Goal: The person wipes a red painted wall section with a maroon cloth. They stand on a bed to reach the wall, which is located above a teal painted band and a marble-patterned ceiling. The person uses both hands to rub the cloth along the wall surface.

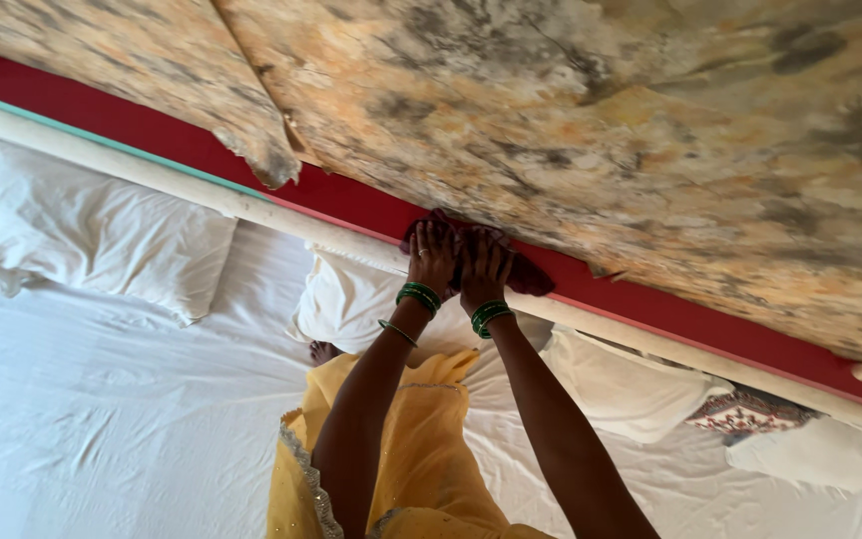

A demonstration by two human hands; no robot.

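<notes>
Yellow garment (421, 459) fills the lower centre, nearest you. From the left: your left hand (434, 255) and right hand (484, 269), fingers spread flat, press a dark red cloth (521, 271) against the red headboard band (351, 200) at mid-frame. Wiping looks under way; the band to the right and the stained wall (601, 120) above appear untouched. White pillows (92, 230) lie below.

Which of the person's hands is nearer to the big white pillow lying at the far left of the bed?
Left. The left hand lies closer to that white pillow; the right hand sits just beyond it, farther away.
</notes>
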